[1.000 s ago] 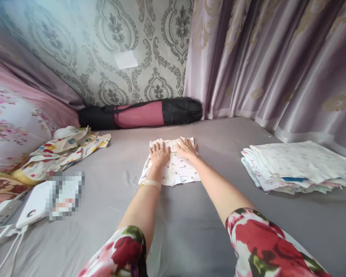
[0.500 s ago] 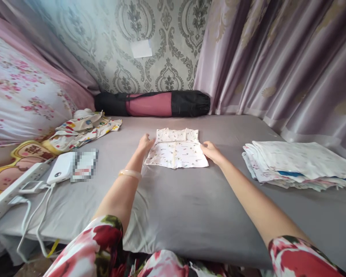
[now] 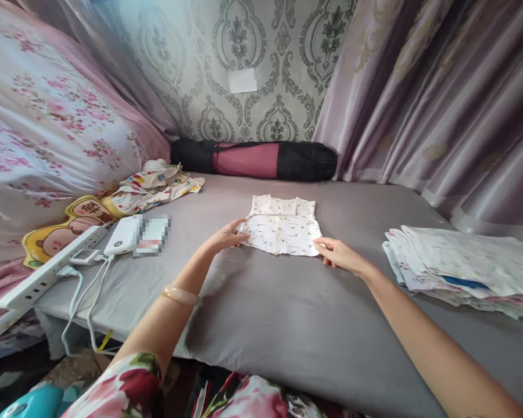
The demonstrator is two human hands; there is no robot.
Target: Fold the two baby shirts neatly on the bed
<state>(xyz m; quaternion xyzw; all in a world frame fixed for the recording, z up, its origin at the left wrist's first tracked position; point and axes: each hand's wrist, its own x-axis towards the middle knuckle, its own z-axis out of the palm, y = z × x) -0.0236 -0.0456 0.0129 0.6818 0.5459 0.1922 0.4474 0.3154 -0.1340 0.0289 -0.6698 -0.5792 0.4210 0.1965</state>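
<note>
A small white baby garment (image 3: 283, 232) with a fine print lies flat in the middle of the grey sheet, its upper part folded down in a band. My left hand (image 3: 227, 237), with a pale bangle on the wrist, has thumb and fingers closed on the lower left corner. At the lower right corner, my right hand (image 3: 340, 255) pinches the cloth edge between thumb and fingers. Both arms reach forward over the sheet (image 3: 261, 313).
To the right sits a stack of folded clothes (image 3: 475, 255). A black and pink rolled bag (image 3: 248, 159) lies along the wall. On the left are a crumpled printed garment (image 3: 152, 188), a white power bank (image 3: 124, 235), a power strip (image 3: 56, 264) with cables, and a yellow cushion (image 3: 76, 223).
Both hands have moved from the garment's sides down to its lower corners and closed on them. The view has shifted a little to the left.
</note>
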